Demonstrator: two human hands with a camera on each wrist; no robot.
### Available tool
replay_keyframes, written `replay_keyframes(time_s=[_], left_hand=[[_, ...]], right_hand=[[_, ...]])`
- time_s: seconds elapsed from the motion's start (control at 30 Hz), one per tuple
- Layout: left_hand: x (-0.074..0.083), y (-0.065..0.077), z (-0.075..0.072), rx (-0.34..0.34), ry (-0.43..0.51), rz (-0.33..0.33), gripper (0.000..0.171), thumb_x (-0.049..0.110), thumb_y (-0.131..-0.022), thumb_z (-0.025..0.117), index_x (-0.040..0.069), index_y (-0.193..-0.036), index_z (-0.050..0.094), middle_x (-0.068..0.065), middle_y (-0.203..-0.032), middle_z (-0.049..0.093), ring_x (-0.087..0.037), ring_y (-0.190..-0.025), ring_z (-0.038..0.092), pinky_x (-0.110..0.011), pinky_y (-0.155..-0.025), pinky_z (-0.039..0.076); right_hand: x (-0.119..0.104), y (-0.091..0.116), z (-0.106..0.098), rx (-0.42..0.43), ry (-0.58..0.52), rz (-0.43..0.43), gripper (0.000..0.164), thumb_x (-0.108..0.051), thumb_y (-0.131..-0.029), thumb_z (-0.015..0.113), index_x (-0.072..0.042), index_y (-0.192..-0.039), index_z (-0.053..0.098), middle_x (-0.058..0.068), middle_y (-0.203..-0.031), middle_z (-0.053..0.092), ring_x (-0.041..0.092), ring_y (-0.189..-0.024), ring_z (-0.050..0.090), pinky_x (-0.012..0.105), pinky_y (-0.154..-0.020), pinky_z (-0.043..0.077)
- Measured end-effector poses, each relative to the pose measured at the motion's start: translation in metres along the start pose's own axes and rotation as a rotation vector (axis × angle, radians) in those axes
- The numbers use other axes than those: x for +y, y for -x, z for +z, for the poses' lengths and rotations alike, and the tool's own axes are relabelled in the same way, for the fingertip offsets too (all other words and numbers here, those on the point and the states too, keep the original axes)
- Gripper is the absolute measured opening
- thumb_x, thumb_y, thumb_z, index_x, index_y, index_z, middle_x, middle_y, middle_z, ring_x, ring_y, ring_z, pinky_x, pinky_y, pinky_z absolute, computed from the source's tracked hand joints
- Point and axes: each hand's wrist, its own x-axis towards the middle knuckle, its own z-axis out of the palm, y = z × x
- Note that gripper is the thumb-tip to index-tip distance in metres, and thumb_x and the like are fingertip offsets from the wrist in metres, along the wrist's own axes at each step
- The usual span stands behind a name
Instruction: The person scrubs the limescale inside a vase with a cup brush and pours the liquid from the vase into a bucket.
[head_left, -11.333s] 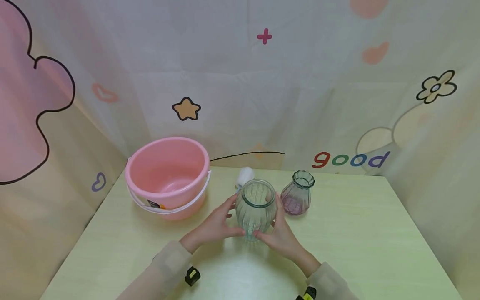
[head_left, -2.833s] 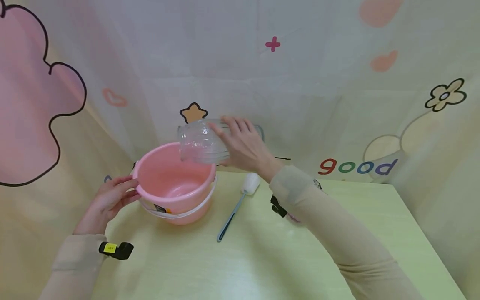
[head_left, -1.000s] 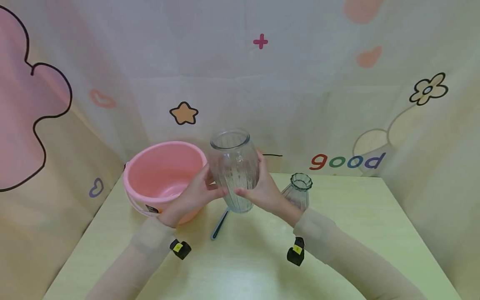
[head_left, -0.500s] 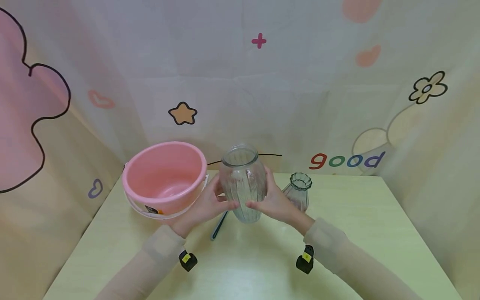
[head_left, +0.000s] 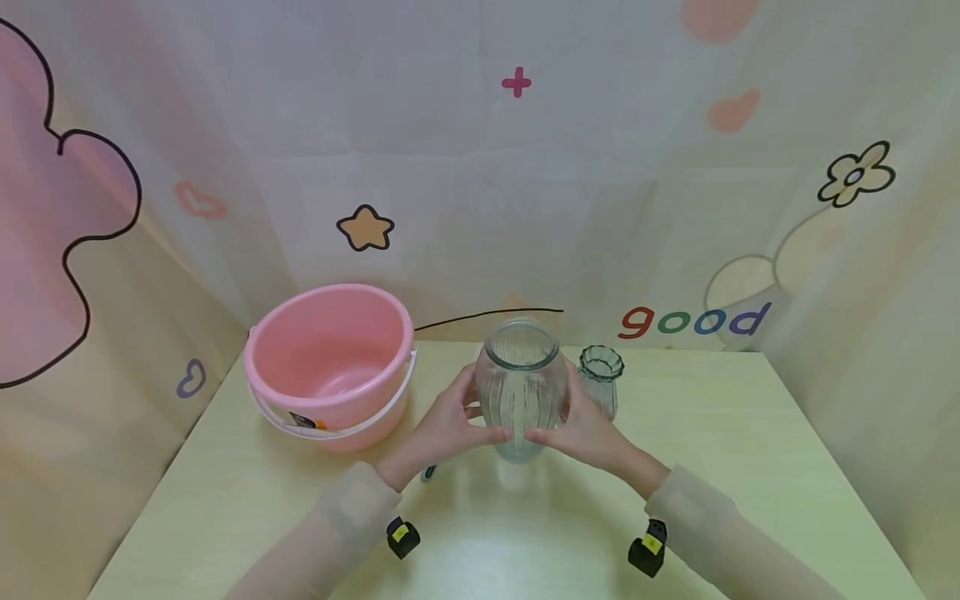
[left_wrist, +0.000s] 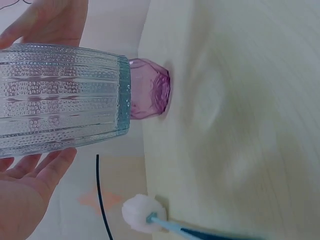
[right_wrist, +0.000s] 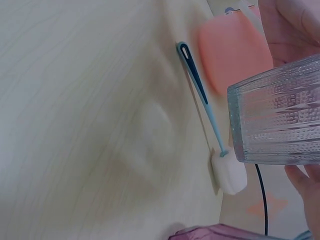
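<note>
A clear ribbed glass vase [head_left: 522, 400] is held upright above the table [head_left: 495, 542], in front of the smaller vase. My left hand [head_left: 450, 421] grips its left side and my right hand [head_left: 592, 429] its right side, both thumbs on the near face. In both wrist views its base shows raised off the tabletop. The smaller vase [head_left: 602, 385], with a scalloped rim and a purple bottom [left_wrist: 151, 89], stands just behind my right hand. A bottle brush [right_wrist: 206, 100] with a white sponge head lies on the table, mostly hidden in the head view by my left hand and the vase.
A pink bucket [head_left: 258, 367] with a white handle stands at the back left of the table. Behind everything hangs a printed curtain [head_left: 450, 100], close along the table's back edge.
Earlier my right hand tilted the clear vase over the bucket while my left held the bucket's rim. Over the last second, both hands have moved the upright vase right and lower.
</note>
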Motion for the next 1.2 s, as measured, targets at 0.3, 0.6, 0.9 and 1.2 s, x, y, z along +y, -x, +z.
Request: replay_keyframes(time_s=[0.3, 0.6, 0.9, 1.2], left_hand=[[-0.037, -0.019, 0.037, 0.006, 0.008, 0.065, 0.087, 0.017, -0.065, 0.080, 0.021, -0.136, 0.029, -0.004, -0.124, 0.047, -0.016, -0.106, 0.051, -0.034, -0.086, 0.045], [-0.033, -0.028, 0.071, -0.008, -0.020, 0.058, 0.088, 0.022, -0.065, 0.080, 0.025, -0.136, 0.029, -0.001, -0.124, 0.048, -0.012, -0.106, 0.050, -0.032, -0.086, 0.045], [-0.031, -0.042, 0.100, -0.053, -0.044, 0.060, 0.091, 0.026, -0.065, 0.080, 0.031, -0.137, 0.026, 0.003, -0.125, 0.048, -0.010, -0.105, 0.050, -0.027, -0.085, 0.044], [-0.029, -0.059, 0.130, -0.057, -0.090, 0.142, 0.090, 0.027, -0.066, 0.080, 0.030, -0.138, 0.026, 0.006, -0.129, 0.043, -0.007, -0.111, 0.044, -0.023, -0.085, 0.043]], right_hand=[[0.013, 0.027, -0.024, 0.034, 0.064, 0.024, 0.099, -0.018, -0.069, 0.078, -0.023, -0.140, 0.009, 0.013, -0.133, 0.034, 0.034, -0.114, 0.043, 0.050, -0.085, 0.044], [0.028, 0.055, -0.050, 0.068, 0.136, -0.040, 0.097, -0.021, -0.070, 0.077, -0.021, -0.141, 0.011, 0.010, -0.133, 0.035, 0.031, -0.116, 0.041, 0.056, -0.088, 0.040], [0.037, 0.077, -0.072, 0.106, 0.171, -0.050, 0.099, -0.018, -0.069, 0.078, -0.023, -0.141, 0.011, 0.007, -0.136, 0.034, 0.024, -0.116, 0.042, 0.054, -0.087, 0.041], [0.043, 0.096, -0.096, 0.151, 0.219, -0.047, 0.101, -0.010, -0.068, 0.077, -0.020, -0.143, 0.010, 0.011, -0.137, 0.034, 0.003, -0.114, 0.040, 0.032, -0.085, 0.045]])
